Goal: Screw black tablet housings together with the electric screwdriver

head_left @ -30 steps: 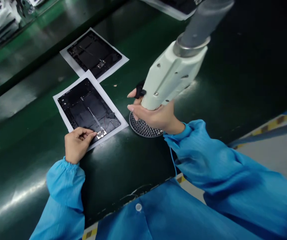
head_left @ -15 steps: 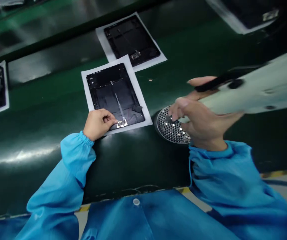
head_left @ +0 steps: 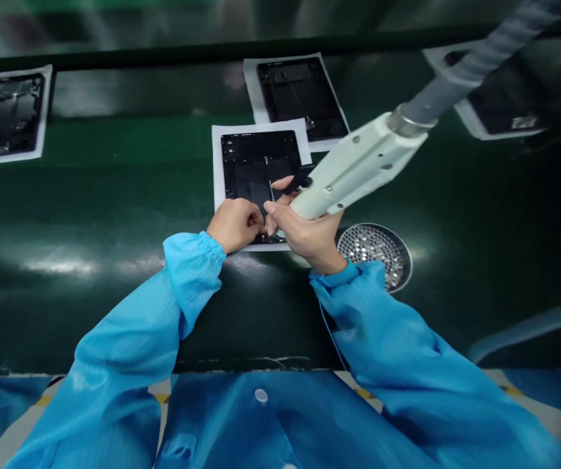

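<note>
A black tablet back panel lies on a white sheet on the dark green belt. My left hand is curled closed, its fingertips pressed on the panel's near edge. My right hand is wrapped round a pale green electric screwdriver, whose tip points down at the panel's near edge, right beside my left fingers. A grey hose runs from the tool up to the right. What my left fingers pinch, if anything, is hidden.
A round perforated screw tray sits just right of my right wrist. More black panels on white sheets lie behind, far left and at the upper right. The belt's near edge meets my blue coat.
My right hand has carried the screwdriver from over the screw tray leftward onto the panel's near edge. My left hand has stayed on the panel. The camera has shifted.
</note>
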`<action>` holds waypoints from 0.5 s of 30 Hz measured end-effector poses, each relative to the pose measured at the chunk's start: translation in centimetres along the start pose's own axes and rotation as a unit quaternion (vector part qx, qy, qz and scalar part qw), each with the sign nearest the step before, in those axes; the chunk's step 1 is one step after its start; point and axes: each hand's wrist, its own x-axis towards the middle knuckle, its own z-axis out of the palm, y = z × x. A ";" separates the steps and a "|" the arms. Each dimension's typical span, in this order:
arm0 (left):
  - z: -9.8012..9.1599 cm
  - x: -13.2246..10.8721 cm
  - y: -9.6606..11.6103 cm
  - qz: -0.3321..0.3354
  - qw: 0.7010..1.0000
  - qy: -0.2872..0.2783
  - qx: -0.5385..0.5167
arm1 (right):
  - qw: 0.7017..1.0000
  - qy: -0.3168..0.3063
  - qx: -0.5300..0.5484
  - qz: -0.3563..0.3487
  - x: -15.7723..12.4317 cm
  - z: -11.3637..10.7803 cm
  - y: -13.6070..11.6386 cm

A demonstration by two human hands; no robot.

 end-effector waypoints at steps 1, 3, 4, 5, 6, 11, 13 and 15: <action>0.0 0.0 0.1 0.000 1.000 -0.003 -0.001 | 1.000 -0.003 -0.004 0.000 -0.1 -0.1 0.0; -0.1 -0.1 0.2 0.001 1.000 -0.003 0.000 | 1.000 -0.013 -0.009 -0.001 -0.3 -0.2 -0.2; -0.1 -0.1 0.3 0.003 1.000 -0.001 0.002 | 1.000 -0.018 -0.010 0.000 -0.5 -0.1 -0.2; -0.1 -0.2 0.3 0.006 1.000 0.000 0.002 | 1.000 -0.020 -0.008 0.000 -0.6 -0.1 -0.2; -0.2 -0.2 0.3 0.010 1.000 0.000 -0.002 | 1.000 -0.021 -0.006 0.000 -0.7 0.0 -0.1; -1.7 0.1 -0.7 -0.022 0.998 0.049 -0.025 | 1.000 0.007 -0.005 0.003 -0.6 0.3 0.1; -2.6 0.0 -1.3 -0.097 0.988 0.115 0.025 | 1.000 0.031 -0.001 0.003 -0.3 0.2 -0.5; -3.4 -0.5 -1.7 -0.181 0.968 0.150 0.091 | 0.998 0.054 -0.005 -0.009 -0.2 -0.3 -1.5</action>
